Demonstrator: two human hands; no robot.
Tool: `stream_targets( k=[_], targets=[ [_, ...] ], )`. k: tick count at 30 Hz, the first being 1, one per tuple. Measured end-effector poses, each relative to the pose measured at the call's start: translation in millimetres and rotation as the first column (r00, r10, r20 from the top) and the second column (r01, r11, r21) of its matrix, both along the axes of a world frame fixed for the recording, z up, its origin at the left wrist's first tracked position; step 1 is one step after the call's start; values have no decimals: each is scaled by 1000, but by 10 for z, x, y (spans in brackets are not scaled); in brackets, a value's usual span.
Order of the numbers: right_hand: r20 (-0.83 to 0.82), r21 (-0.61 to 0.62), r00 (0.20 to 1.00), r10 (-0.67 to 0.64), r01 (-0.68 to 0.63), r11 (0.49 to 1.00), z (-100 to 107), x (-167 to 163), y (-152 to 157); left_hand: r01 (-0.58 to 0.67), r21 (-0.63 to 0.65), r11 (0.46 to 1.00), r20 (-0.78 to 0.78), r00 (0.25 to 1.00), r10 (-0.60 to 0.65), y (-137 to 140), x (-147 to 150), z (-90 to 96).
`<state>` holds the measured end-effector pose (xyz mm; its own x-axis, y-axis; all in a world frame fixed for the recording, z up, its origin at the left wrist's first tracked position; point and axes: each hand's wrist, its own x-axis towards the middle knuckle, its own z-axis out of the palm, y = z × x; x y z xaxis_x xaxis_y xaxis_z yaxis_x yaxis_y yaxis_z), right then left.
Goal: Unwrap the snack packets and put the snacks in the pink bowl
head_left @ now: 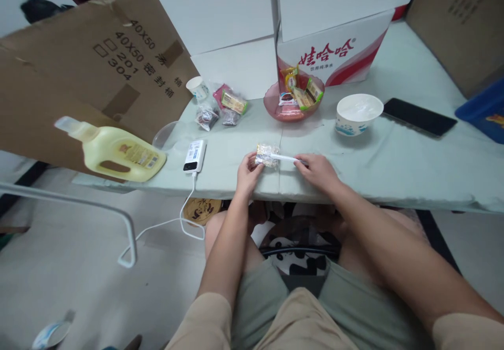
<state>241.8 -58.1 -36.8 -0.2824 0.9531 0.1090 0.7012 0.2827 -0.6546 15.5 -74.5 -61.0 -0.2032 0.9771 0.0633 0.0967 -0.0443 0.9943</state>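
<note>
The worktop (413,177), covered in pale green cloth, stretches across in front of me. A big brown cardboard box (59,72) leans at its left end, and a white carton with red lettering (334,56) stands at the back. On my left, a pale yellow plastic bottle with a handle (129,153) tilts over, its cap aimed up and left. A translucent pink bowl (290,117) of wrapped snacks sits beyond my hands; to its right come a white paper bowl (352,128) and a flat black phone (419,116). A white power bank (196,155), its cable hanging off the near edge, lies left of my left hand (247,174).

My right hand (319,170) pinches the dark-ended grip of a slim white blade-like tool (285,157), fingers closed on it. Its long axis runs side to side, nearly along the worktop's front edge, tip pointing left over a small, shiny clear-wrapped packet (264,150). That packet lies near the front edge, its long axis hard to make out; my left fingers pinch its left side, thumb at the near corner. The blade covers part of the wrapper.
</note>
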Motion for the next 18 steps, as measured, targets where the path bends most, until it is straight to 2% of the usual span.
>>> stream_targets(
  k=[7, 13, 15, 18],
  targets=[
    [144, -134, 989, -27, 47, 990, 116, 115, 30, -17, -16, 1000, 7, 1000, 17, 20, -12, -6],
    [286, -180, 939, -189, 246, 952, 186, 333, 49, 5, -20, 1000, -25, 1000, -5, 20, -21, -26],
    [322, -132, 915, -243, 298, 945, 148, 394, 65, -20, -45, 999, -48, 999, 18, 20, -21, -44],
    [290, 109, 889, -356, 338, 935, 39, 427, 81, -79, -67, 995, -126, 990, 70, 8, 3, -71]
  ],
)
